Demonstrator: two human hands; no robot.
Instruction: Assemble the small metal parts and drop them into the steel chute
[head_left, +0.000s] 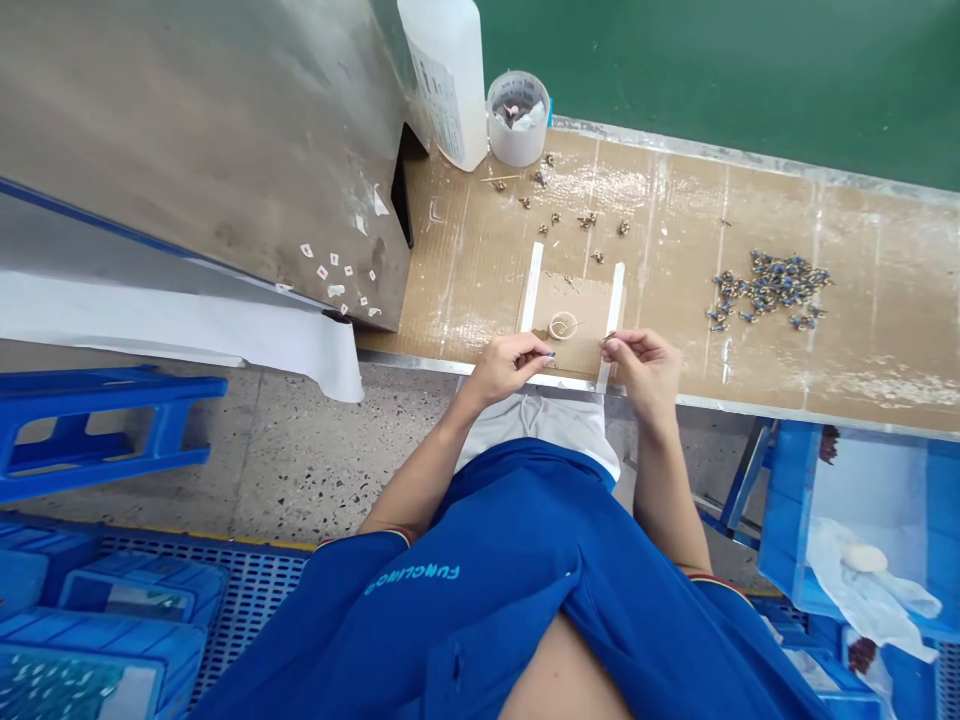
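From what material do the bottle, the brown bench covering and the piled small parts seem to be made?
Bottle: probably smooth plastic; whitish, faintly see-through wall.
Brown bench covering: likely cardboard under clear film or tape; fine ribbing, glossy streaks.
Piled small parts: perhaps shiny metal with bluish sections of unclear material; they glint brassy.

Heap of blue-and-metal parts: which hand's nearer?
Right. The right hand is by the right white strip, with the heap farther right and forward; the left hand is farther away, near the left white strip.
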